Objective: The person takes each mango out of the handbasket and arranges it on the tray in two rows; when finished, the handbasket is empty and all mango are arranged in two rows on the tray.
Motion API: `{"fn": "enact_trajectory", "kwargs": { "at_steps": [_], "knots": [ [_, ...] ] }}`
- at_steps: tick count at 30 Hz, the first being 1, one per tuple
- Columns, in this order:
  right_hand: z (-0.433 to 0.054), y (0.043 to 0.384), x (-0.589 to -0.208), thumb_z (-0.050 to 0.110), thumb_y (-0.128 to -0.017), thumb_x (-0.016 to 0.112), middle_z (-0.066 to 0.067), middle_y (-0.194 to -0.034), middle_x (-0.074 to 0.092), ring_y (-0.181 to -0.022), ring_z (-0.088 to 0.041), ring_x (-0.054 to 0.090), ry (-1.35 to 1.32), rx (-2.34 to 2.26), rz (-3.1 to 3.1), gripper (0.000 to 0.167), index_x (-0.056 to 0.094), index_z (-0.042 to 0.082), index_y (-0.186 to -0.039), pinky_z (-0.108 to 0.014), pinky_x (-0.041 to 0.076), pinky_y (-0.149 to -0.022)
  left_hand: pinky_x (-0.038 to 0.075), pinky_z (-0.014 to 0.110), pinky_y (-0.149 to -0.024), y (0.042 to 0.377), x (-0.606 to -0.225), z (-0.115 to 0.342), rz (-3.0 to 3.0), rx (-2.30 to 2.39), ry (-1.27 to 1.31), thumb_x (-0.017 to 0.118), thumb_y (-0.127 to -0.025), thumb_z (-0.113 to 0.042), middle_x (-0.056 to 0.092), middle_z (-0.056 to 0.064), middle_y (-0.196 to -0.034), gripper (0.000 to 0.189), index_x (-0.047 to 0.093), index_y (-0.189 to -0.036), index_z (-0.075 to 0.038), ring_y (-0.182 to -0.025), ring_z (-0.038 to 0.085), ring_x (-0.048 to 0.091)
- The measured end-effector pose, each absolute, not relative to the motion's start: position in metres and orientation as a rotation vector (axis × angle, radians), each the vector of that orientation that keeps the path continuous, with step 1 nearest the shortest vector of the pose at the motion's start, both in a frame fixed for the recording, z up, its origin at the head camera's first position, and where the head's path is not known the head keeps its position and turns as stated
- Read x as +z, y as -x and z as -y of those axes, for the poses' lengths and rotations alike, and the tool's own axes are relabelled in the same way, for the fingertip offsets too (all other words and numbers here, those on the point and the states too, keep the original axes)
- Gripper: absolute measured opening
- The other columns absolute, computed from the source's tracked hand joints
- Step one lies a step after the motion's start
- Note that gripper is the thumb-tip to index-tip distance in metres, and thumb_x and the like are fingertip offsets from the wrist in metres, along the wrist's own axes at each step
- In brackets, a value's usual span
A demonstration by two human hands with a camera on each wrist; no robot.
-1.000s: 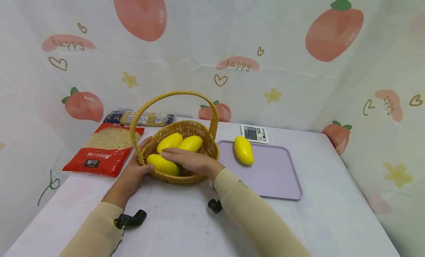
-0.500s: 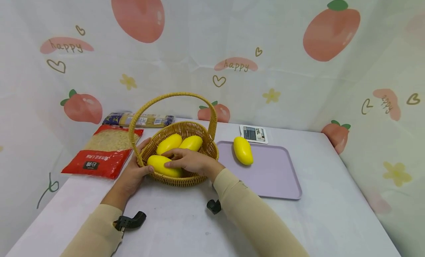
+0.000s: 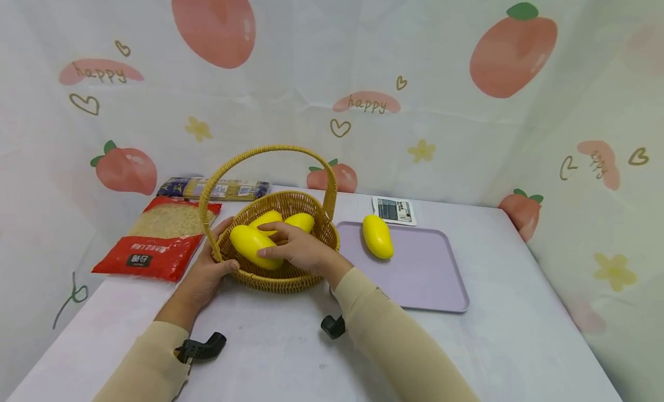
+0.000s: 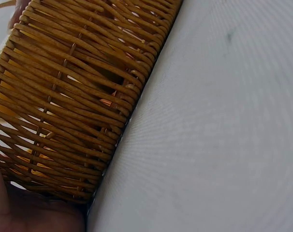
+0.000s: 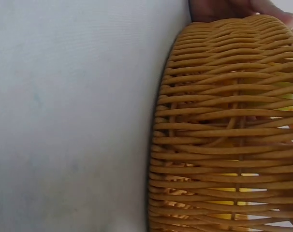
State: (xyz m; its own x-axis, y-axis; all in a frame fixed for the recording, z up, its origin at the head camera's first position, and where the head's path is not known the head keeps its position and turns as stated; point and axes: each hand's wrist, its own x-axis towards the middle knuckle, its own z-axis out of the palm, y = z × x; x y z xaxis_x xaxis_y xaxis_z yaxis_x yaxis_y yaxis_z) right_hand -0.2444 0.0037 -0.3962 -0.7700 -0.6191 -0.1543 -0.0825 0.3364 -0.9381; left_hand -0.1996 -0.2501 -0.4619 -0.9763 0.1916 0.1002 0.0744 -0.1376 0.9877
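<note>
A yellow mango [image 3: 249,243] is gripped by my right hand [image 3: 308,252], thumb and fingers on its right end, inside a wicker basket [image 3: 280,284]. This mango tilts, its left end up. Behind it lie two more mangoes [image 3: 300,221] in the basket, partly covered by the hand and the front mango. On the basket's left side, my left hand [image 3: 207,275] holds the wall with the thumb at the rim. Both wrist views mostly show woven wall [image 4: 64,96], with yellow glimpsed through the gaps. Part of a hand [image 5: 224,9] touches the basket's far end in the right wrist view.
Right of the basket is a lilac tray [image 3: 420,269] bearing one mango [image 3: 377,236]. A small white packet [image 3: 394,210] lies behind the tray. To the left are a red bag of grain-like food [image 3: 155,246] and a noodle pack [image 3: 223,188]. The basket's tall handle [image 3: 270,149] arches overhead.
My right hand has gone from lying flat over the front mango to gripping it. The mango's left end has risen and tilted up. My left hand stays on the basket.
</note>
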Motion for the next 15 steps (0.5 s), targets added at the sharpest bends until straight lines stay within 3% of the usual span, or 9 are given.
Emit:
{"fn": "enact_trajectory", "kwargs": {
  "at_steps": [7,15],
  "knots": [
    [-0.015,0.237,-0.386,0.041,-0.1,0.082,0.001,-0.142,0.062,-0.128,-0.017,0.058,0.647,-1.468,-2.159,0.065,0.057,0.032,-0.159,-0.037,0.052,-0.106,0.039,0.02,-0.116,0.198,-0.462,0.251,-2.042,2.261,-0.298,0.064,-0.109,0.0,0.024,0.008,-0.175,0.086,0.021,-0.175,-0.034,-0.151,0.024,0.032],
    [-0.032,0.228,-0.378,0.024,-0.101,0.082,-0.004,-0.145,0.061,-0.12,-0.024,0.066,0.737,-1.585,-2.109,0.067,0.054,0.022,-0.161,-0.035,0.058,-0.099,0.04,0.022,-0.117,0.198,-0.462,0.252,-2.001,2.296,-0.31,0.063,-0.108,0.004,0.027,0.009,-0.173,0.088,0.021,-0.176,-0.032,-0.151,0.025,0.032]
  ]
}}
